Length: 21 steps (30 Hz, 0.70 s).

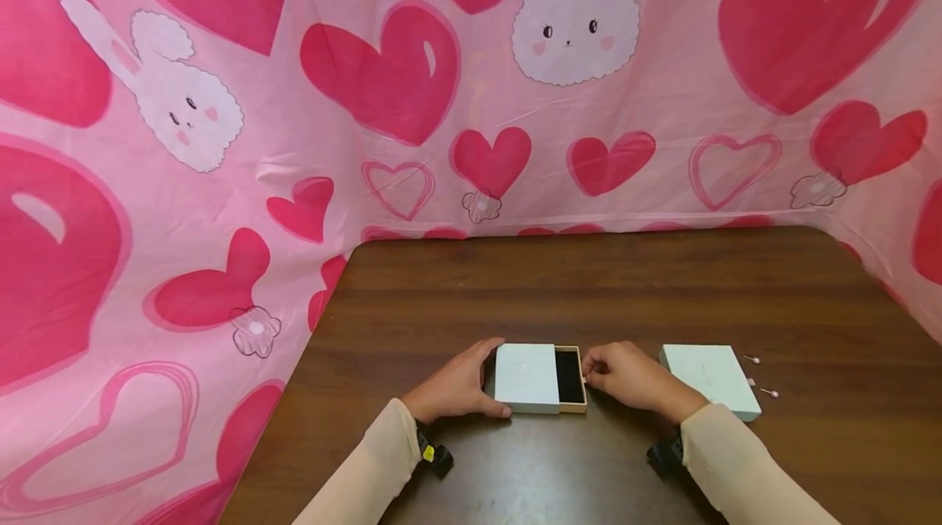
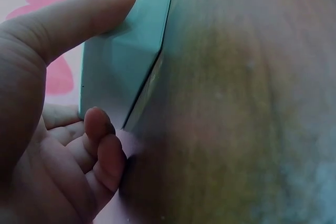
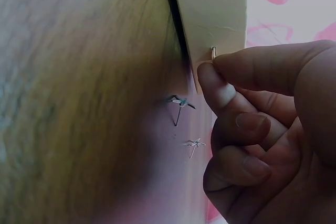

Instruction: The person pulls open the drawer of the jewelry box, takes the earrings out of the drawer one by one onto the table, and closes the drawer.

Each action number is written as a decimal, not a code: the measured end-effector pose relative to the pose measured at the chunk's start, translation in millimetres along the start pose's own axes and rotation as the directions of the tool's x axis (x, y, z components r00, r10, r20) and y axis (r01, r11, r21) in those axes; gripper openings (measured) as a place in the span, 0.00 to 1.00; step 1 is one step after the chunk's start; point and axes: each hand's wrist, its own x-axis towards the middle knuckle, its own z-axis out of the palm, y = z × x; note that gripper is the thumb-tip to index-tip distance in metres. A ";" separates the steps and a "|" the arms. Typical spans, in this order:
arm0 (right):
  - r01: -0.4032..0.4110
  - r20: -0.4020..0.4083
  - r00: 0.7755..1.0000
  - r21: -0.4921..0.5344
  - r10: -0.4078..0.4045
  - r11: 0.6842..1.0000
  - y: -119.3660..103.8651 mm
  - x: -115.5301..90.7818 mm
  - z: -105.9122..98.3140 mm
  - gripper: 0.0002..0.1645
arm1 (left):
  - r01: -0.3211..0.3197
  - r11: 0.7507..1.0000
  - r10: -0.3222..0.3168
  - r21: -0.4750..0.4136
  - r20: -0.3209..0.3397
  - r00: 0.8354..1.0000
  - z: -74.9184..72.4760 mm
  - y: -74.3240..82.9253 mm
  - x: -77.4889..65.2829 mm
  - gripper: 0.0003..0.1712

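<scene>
A pale mint slide-out box (image 1: pixel 526 378) lies on the table with its tan-edged drawer (image 1: pixel 570 379) partly out to the right, showing a black inside. My left hand (image 1: pixel 458 382) grips the box's sleeve from the left, thumb on the near side and fingers at the far side. In the left wrist view, the thumb lies against the sleeve (image 2: pixel 121 61). At the drawer's right end, my right hand (image 1: pixel 625 375) pinches a small pull tab (image 3: pixel 213 52) between thumb and index finger. Its other fingers are curled in the right wrist view.
A second mint box (image 1: pixel 710 378) lies right of my right hand, with a small tab. Beside it are two pearl earrings (image 1: pixel 755 360). Small metal pieces with thin pins (image 3: pixel 181 102) show beyond the fingers. A heart-patterned cloth (image 1: pixel 412 83) borders the brown table (image 1: pixel 589 280).
</scene>
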 end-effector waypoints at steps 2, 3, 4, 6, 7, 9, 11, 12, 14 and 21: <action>0.004 -0.002 1.000 -0.003 -0.004 1.000 0.4 0.2 -0.2 0.09 | -0.004 1.000 0.004 0.007 0.001 1.000 0.4 0.1 1.0 0.64; 0.007 -0.003 1.000 -0.004 -0.007 1.000 0.5 0.4 -0.2 0.09 | -0.006 1.000 0.006 0.011 0.002 1.000 0.5 0.2 1.5 0.64; 0.009 -0.003 1.000 -0.002 -0.009 1.000 0.4 0.5 -0.3 0.09 | -0.007 1.000 0.007 0.014 0.004 1.000 0.4 0.3 2.0 0.64; 0.016 -0.005 1.000 0.000 -0.016 1.000 0.2 0.8 -0.3 0.09 | -0.014 1.000 0.014 0.017 0.005 1.000 0.1 1.7 2.4 0.64; 0.016 -0.006 1.000 0.000 -0.016 1.000 0.1 0.8 -0.5 0.09 | -0.018 1.000 0.018 0.017 0.006 1.000 0.2 2.3 2.8 0.64; 0.020 -0.008 1.000 0.002 -0.020 1.000 -0.4 0.8 -1.0 0.09 | -0.022 0.999 0.022 0.024 0.007 1.000 0.5 2.9 3.7 0.64; 0.019 -0.007 1.000 0.004 -0.019 1.000 -0.9 0.5 -1.4 0.09 | -0.025 0.999 0.025 0.031 0.006 1.000 1.2 3.4 4.5 0.63; 0.021 -0.005 1.000 0.006 -0.021 1.000 -0.8 0.3 -1.6 0.09 | -0.028 0.999 0.027 0.035 0.004 1.000 1.6 3.6 4.9 0.63; 0.019 -0.001 1.000 0.007 -0.019 1.000 -0.6 0.1 -1.8 0.09 | -0.026 0.999 0.025 0.046 0.003 1.000 2.1 4.3 5.4 0.63; 0.029 0.002 1.000 0.002 -0.029 1.000 0.0 -0.2 -1.6 0.09 | -0.027 0.998 0.027 0.053 0.006 1.000 3.3 8.1 6.1 0.63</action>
